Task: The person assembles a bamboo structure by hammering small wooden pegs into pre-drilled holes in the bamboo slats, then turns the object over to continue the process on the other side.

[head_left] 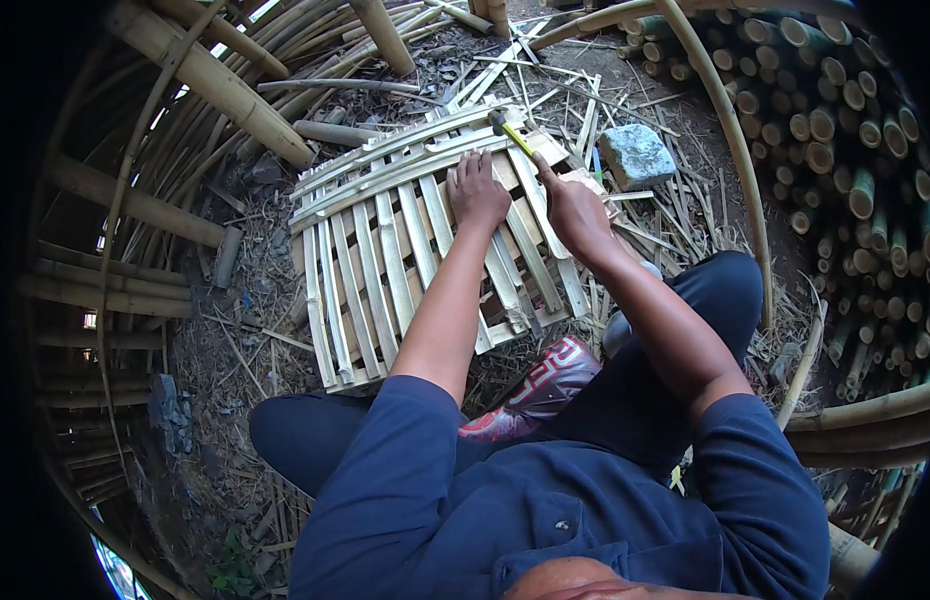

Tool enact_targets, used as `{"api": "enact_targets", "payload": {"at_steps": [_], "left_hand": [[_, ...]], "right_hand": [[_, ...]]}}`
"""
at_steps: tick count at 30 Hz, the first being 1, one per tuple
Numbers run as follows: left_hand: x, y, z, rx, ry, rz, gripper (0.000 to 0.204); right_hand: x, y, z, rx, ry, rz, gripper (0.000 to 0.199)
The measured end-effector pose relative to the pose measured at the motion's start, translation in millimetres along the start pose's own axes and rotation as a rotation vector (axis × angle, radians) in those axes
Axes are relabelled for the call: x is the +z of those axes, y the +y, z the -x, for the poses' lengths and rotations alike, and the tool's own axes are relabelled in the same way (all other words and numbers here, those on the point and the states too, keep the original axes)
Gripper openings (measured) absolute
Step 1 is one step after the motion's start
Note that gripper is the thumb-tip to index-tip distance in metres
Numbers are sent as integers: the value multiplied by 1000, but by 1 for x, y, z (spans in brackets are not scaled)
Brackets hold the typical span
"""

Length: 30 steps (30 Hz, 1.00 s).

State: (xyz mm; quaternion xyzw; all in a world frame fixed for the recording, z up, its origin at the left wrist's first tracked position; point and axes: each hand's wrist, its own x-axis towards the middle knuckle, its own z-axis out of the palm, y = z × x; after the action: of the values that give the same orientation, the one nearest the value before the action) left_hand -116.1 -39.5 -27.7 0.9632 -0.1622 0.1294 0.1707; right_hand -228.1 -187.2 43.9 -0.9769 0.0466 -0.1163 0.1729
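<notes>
seen from above, a seated person's two bare hands work over one slatted panel (368, 255) of pale bamboo, just off the middle of the view toward eleven o'clock. its near edge lies close to the person's legs (315, 435); past its left edge, at nine o'clock, is a strip of ground (240, 300) littered with scraps, reaching to bamboo rails (115, 290). room is tighter at two o'clock, where one rough, pale stone block (637, 158) sits near the far right corner.

the slats fan slightly, pointing from about eleven or twelve o'clock to five or six; at least two strips cross them near the far edge, running from eight to two. the hands hide too much for a sure slat count.

the right hand (577, 215) has its grip closed on one hammer (516, 138) — yellow handle, dark head — whose long axis points between ten and eleven. the left hand (478, 193) rests palm down on the strips, fingers extended; whether its grip pinches anything, i cannot tell. farther out at two o'clock, many cut bamboo poles (819, 157) are stacked, ends showing.
</notes>
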Motion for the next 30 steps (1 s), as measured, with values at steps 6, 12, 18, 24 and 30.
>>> {"api": "enact_targets", "payload": {"at_steps": [6,12,18,24,30], "left_hand": [[-2,-7,0,-12,-8,-31,61],[-6,-1,-1,-33,-49,4,61],[-7,-1,-1,-13,-23,-58,61],[-8,-2,0,-47,-53,16,61],[-6,3,-2,-38,-49,34,62]], "right_hand": [[-13,-14,0,5,28,21,79],[-10,-5,0,10,-3,-56,71],[-21,-14,-5,24,152,-187,64],[-17,-18,-4,178,161,-412,57],[9,-3,-3,214,-49,-283,52]]}}
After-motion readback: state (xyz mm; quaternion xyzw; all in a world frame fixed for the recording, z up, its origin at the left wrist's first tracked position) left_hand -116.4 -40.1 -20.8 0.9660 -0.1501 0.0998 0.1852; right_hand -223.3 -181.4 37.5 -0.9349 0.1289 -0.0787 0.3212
